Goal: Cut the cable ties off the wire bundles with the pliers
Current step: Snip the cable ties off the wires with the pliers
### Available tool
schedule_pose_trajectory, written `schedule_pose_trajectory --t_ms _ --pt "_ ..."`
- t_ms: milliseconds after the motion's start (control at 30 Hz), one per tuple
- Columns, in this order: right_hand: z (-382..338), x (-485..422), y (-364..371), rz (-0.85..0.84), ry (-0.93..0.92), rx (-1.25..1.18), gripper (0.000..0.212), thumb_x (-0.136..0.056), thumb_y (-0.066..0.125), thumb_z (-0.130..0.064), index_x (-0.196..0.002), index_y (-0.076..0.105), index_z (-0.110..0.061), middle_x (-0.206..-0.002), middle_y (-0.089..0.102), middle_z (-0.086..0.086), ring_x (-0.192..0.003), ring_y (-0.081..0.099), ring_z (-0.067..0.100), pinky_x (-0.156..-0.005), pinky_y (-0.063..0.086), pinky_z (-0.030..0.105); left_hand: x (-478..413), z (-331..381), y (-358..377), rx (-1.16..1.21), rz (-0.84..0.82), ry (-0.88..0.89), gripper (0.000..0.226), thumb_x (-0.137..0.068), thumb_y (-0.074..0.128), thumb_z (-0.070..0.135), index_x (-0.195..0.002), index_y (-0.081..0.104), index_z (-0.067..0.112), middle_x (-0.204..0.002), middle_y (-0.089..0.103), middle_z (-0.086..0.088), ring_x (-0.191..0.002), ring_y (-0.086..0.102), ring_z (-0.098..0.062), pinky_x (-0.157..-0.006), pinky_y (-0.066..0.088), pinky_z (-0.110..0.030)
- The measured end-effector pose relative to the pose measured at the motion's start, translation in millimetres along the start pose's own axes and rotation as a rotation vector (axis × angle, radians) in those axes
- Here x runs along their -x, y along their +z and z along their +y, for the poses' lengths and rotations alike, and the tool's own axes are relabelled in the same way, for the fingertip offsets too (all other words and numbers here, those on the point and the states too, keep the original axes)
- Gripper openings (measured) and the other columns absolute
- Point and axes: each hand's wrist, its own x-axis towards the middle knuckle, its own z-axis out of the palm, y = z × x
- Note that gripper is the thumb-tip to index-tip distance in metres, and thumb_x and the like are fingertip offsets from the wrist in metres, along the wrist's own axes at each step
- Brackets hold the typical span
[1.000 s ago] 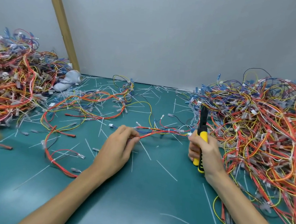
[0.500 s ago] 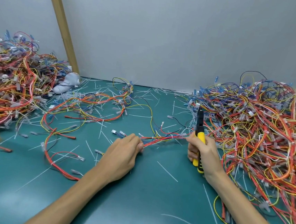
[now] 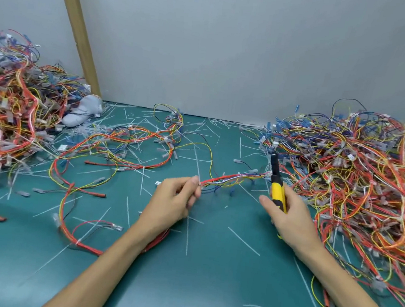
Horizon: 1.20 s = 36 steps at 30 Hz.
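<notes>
My left hand (image 3: 175, 201) pinches one end of a thin wire bundle (image 3: 231, 181) of red, yellow and blue wires. The bundle stretches to the right, just above the green mat, toward the black jaws of the pliers (image 3: 277, 185). My right hand (image 3: 289, 218) grips the yellow-and-black pliers handles, jaws pointing away from me. The jaw tip sits at the bundle's right end, at the edge of the big pile. Whether a cable tie lies between the jaws is too small to tell.
A large tangled pile of wire bundles (image 3: 357, 183) fills the right side. Another pile (image 3: 5, 114) sits at the left. Loose wires (image 3: 128, 146) and several cut white ties (image 3: 142, 179) litter the green mat (image 3: 196, 284). A grey glove (image 3: 84, 112) and a wooden post (image 3: 77, 27) stand at the back left.
My left hand has lifted and moved right along the bundle, pulling it taut. My right hand with the pliers has shifted slightly, fingers loosened around the handles.
</notes>
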Motion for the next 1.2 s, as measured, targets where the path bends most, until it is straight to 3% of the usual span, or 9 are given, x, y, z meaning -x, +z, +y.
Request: schedule_pose_trajectory --t_ms 133,233,300,400,500,567,733,933,1200 --pt "2.9 -1.0 -2.5 0.004 0.046 -0.118 0.033 -0.071 0.067 -0.044 -0.067 0.041 -0.025 -0.055 0.034 -0.01 -0.056 0.033 0.02 -0.057 0.028 0.038 1.1 4.8 2.5 0.222 -0.074 -0.156 0.037 -0.105 0.037 0.024 -0.09 0.065 0.005 -0.054 0.035 0.003 -0.042 0.031 -0.01 -0.042 0.027 -0.015" --pt "4.6 -1.6 -2.4 0.033 0.032 -0.194 0.036 -0.065 0.069 -0.051 -0.081 0.053 -0.023 -0.062 0.042 -0.01 -0.062 0.039 0.017 -0.062 0.035 0.044 3.8 14.4 3.8 0.429 -0.205 -0.19 0.022 -0.094 0.048 0.001 -0.107 0.065 0.001 -0.062 0.054 -0.001 -0.054 0.052 -0.014 -0.051 0.041 -0.018" --pt "2.5 -1.5 -2.5 0.045 0.006 -0.289 0.038 -0.07 0.071 -0.051 -0.094 0.061 -0.025 -0.064 0.046 -0.007 -0.061 0.043 0.016 -0.061 0.039 0.041 5.3 17.5 6.0 0.501 -0.266 -0.137 0.03 -0.089 0.055 -0.004 -0.117 0.063 0.002 -0.085 0.07 -0.006 -0.08 0.07 -0.022 -0.067 0.052 -0.021" --pt "-3.7 -2.3 -2.5 0.057 -0.006 -0.478 0.028 -0.083 0.071 -0.043 -0.108 0.067 -0.03 -0.068 0.053 0.001 -0.061 0.053 0.018 -0.056 0.05 0.032 5.5 22.6 9.7 0.315 -0.277 -0.018 0.027 -0.096 0.053 0.003 -0.121 0.064 0.007 -0.115 0.07 -0.003 -0.101 0.069 -0.02 -0.08 0.056 -0.027" --pt "-6.6 -3.6 -5.4 0.032 0.103 -0.62 0.035 -0.084 0.06 -0.05 -0.109 0.072 -0.029 -0.072 0.06 0.007 -0.063 0.058 0.021 -0.057 0.055 0.031 -0.5 22.3 10.8 -0.373 -0.159 0.326 0.019 -0.093 0.059 0.016 -0.104 0.074 0.019 -0.095 0.073 0.007 -0.087 0.066 -0.005 -0.076 0.053 -0.017" --pt "-8.9 -2.4 -7.0 -0.042 0.153 -0.654 0.044 -0.081 0.058 -0.055 -0.109 0.073 -0.024 -0.071 0.06 0.011 -0.059 0.057 0.023 -0.053 0.052 0.033 -3.9 20.1 13.3 -0.45 -0.069 0.361 0.019 -0.089 0.057 0.023 -0.09 0.076 0.021 -0.08 0.073 0.008 -0.069 0.066 -0.008 -0.066 0.051 -0.018" --pt "-6.6 -4.1 -9.7 -0.099 0.241 -0.754 0.051 -0.086 0.061 -0.052 -0.1 0.072 -0.004 -0.076 0.065 0.02 -0.06 0.062 0.03 -0.054 0.054 0.036 -6.5 7.2 30.9 0.072 0.101 0.009 0.024 -0.1 0.046 0.01 -0.086 0.065 0.008 -0.073 0.071 -0.003 -0.04 0.061 -0.023 -0.035 0.04 -0.021" --pt "-1.5 -8.8 -13.4 -0.145 0.266 -0.913 0.072 -0.085 0.04 -0.061 -0.11 0.064 0.003 -0.083 0.065 0.021 -0.072 0.066 0.031 -0.064 0.057 0.038 -11.3 2.2 30.8 0.29 0.034 -0.086 0.025 -0.101 0.041 0.01 -0.089 0.061 0.006 -0.059 0.058 0.003 -0.033 0.047 -0.014 -0.033 0.032 -0.018" --pt "-6.8 -4.5 -9.4 -0.164 0.226 -0.728 0.026 -0.072 0.063 -0.03 -0.074 0.053 -0.006 -0.06 0.043 0.011 -0.045 0.037 0.022 -0.04 0.035 0.03 -11.7 -1.0 23.6 0.466 -0.16 -0.18 0.024 -0.093 0.047 0.009 -0.07 0.046 0.01 -0.063 0.051 -0.005 -0.036 0.044 -0.016 -0.038 0.028 -0.016"
